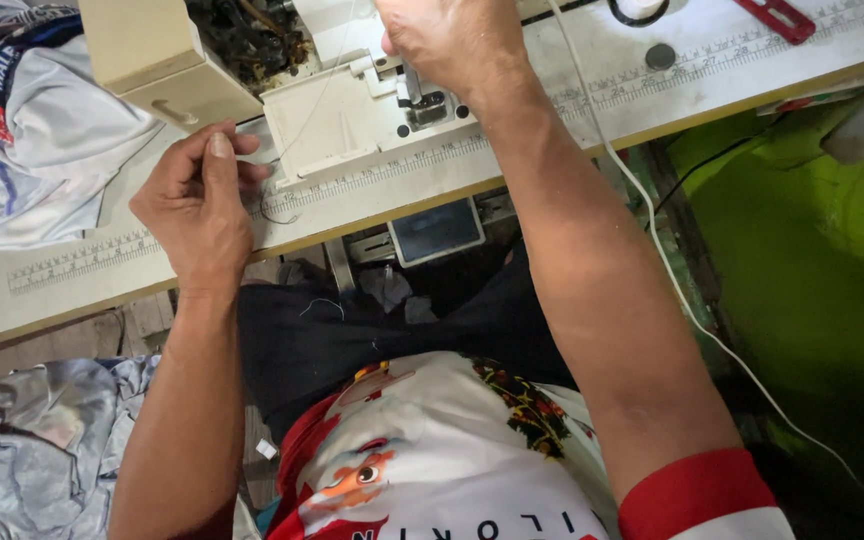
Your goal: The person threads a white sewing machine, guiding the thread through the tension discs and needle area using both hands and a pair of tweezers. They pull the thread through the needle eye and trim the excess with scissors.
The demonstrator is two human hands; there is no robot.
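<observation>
While both hands worked at the sewing machine (352, 105), the biggest thing in view was the pale sewing table (72, 290), with a printed ruler strip along its front edge. The machine sat at the table's far middle, cream body, flat plate, needle area dark and greasy behind it. Left of the machine lay a heap of white and blue cloth (22, 150); below the table's near edge, left side, more grey cloth (32, 450) was bunched. A white cord (652, 225) ran off the table to the right of the machine and down past a green surface (802, 230).

Right hand (447, 45) was up at the machine's presser-foot area, fingers curled down onto the metal parts; pinch hidden by the knuckles, cannot tell if anything was clamped. Left hand (202, 200) rested on the table just left of the machine's plate, thumb and fingertips pressed together, apparently nipping a thin thread (274, 212) that looped on the table beside the plate.

Judgement: thread would be near weightless, limp and easy to lose or snap; best taken near its free end with a fingertip pinch, kept lightly taut. Small round disc (660, 56) and red clip (777, 18) lay on the table right of the machine.
</observation>
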